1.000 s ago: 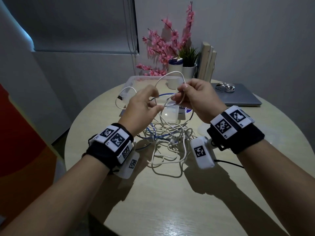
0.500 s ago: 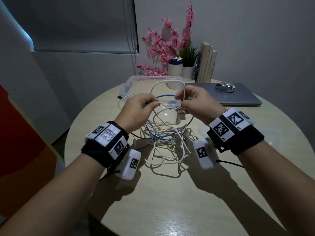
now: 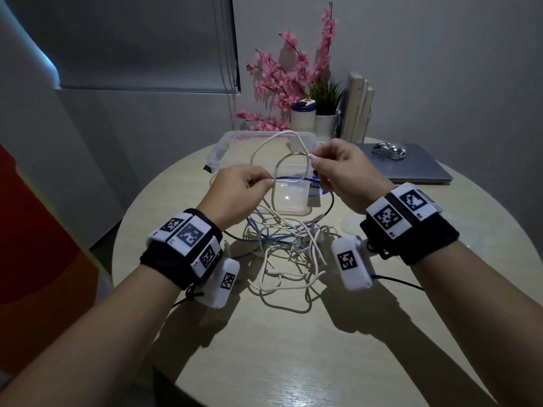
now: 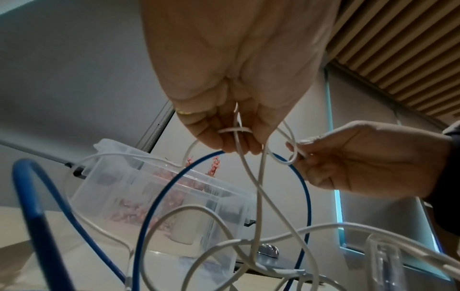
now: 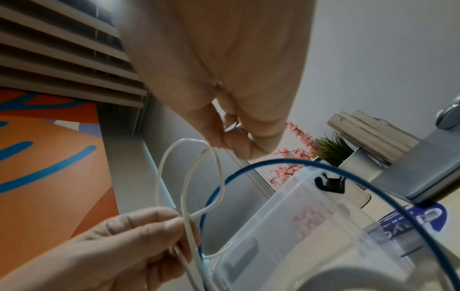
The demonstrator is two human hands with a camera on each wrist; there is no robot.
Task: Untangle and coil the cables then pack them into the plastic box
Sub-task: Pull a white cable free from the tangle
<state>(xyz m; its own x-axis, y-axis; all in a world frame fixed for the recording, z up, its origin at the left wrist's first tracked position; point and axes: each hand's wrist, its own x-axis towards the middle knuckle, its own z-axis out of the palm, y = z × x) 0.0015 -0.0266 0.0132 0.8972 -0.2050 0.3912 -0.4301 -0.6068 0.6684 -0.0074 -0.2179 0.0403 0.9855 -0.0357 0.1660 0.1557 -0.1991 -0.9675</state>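
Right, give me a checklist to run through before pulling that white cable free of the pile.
1. Left hand pinches the white cable: ok.
2. Right hand pinches the same cable near its plug end: ok.
3. White cable free of the blue cable: not ok, the blue loop arcs right by the held strands.
4. Tangled pile loosened: not ok, still knotted on the table.
5. Plastic box open and within reach: ok.
6. Box empty of cables: cannot tell.

- Left hand, top centre of the frame, pinches a thin white cable.
- Right hand, at right, pinches its loop.
- Blue cable arches before the clear plastic box, lower left.
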